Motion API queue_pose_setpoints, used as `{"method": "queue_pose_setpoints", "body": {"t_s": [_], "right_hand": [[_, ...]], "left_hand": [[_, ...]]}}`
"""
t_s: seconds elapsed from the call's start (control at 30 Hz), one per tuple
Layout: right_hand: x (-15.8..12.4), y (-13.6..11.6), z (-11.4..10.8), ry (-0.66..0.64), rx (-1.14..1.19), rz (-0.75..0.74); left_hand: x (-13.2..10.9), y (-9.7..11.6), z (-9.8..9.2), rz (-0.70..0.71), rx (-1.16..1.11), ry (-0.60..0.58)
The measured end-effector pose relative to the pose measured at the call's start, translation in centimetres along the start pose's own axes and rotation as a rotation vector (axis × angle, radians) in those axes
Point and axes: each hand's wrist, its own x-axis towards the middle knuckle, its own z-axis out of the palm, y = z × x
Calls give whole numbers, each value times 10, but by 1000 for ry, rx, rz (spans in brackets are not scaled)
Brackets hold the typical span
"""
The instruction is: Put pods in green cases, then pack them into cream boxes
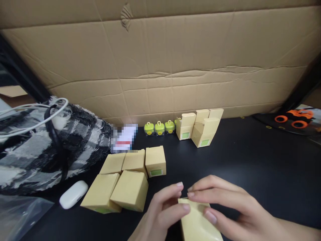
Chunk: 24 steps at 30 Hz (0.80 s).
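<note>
In front of me a small cream cardboard box (198,222) is between both hands, its lower part cut off by the frame's bottom edge. My left hand (164,212) is at its left side, thumb on the top panel and fingers curled by the far left corner. From the right, my right hand (230,204) reaches over the box, fingertips at its far edge and thumb pressing the top. Several similar closed boxes (131,189) stand together to the left. Farther back are several cream boxes with raised flaps (185,130), beside a row of small lime-green cases (159,129).
A white rounded case (73,194) lies left of the closed boxes. Behind it are a black-and-white checked cloth (85,140), a white cable (57,117) and clear plastic (22,217). Cardboard (175,60) walls the back. An orange-wheeled toy (298,118) is at far right.
</note>
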Motion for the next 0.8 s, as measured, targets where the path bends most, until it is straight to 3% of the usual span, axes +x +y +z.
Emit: {"method": "queue_pose_setpoints", "body": {"t_s": [0.1, 0.17, 0.27, 0.33, 0.43, 0.5, 0.6, 0.7, 0.8], "right_hand": [[-3, 2, -2, 21, -193, -42], [-4, 1, -6, -32, -309, -107], [-3, -1, -15, -152, -452, -252], [3, 1, -22, -143, -501, -267], [24, 16, -40, 36, -623, -162], [42, 36, -59, 137, -771, -73], [61, 72, -86, 186, -900, 68], [63, 98, -100, 159, -889, 133], [52, 99, -99, 73, -799, 140]], "left_hand": [[6, -6, 0, 274, 313, -18], [11, -8, 0, 436, 495, 46], [19, -3, -6, 500, 695, 90], [25, 4, -14, 525, 793, -9], [33, 12, -28, 610, 949, -144], [37, 13, -33, 601, 1004, -158], [40, 9, -35, 510, 997, -169], [43, 5, -35, 469, 992, -133], [46, 3, -39, 454, 1014, -93]]}}
